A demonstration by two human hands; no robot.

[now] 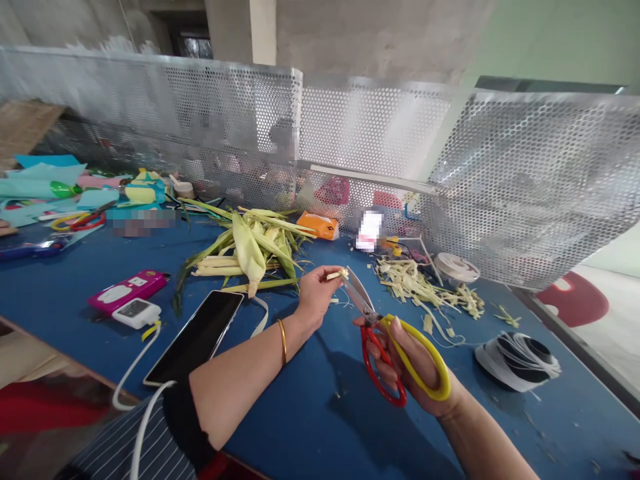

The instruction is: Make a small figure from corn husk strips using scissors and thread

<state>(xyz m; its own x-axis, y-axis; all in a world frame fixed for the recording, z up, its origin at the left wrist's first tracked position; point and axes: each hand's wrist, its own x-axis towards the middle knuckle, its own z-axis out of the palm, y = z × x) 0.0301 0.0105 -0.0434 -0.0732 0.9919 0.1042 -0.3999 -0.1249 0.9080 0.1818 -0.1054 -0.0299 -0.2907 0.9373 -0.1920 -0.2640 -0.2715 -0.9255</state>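
Observation:
My left hand pinches a small pale strip of corn husk above the blue table. My right hand grips scissors with one red and one yellow handle loop. Their blades point up-left and touch the husk piece at its right end. A gold bangle sits on my left wrist. A pile of green and yellow corn husks lies behind my left hand. Cut husk scraps are scattered to the right of the scissors' tips.
A phone, a pink power bank and a white charger with cable lie at the left. A tape roll and white spool sit right. Perforated metal screens wall the table's far side. Coloured papers and other scissors lie far left.

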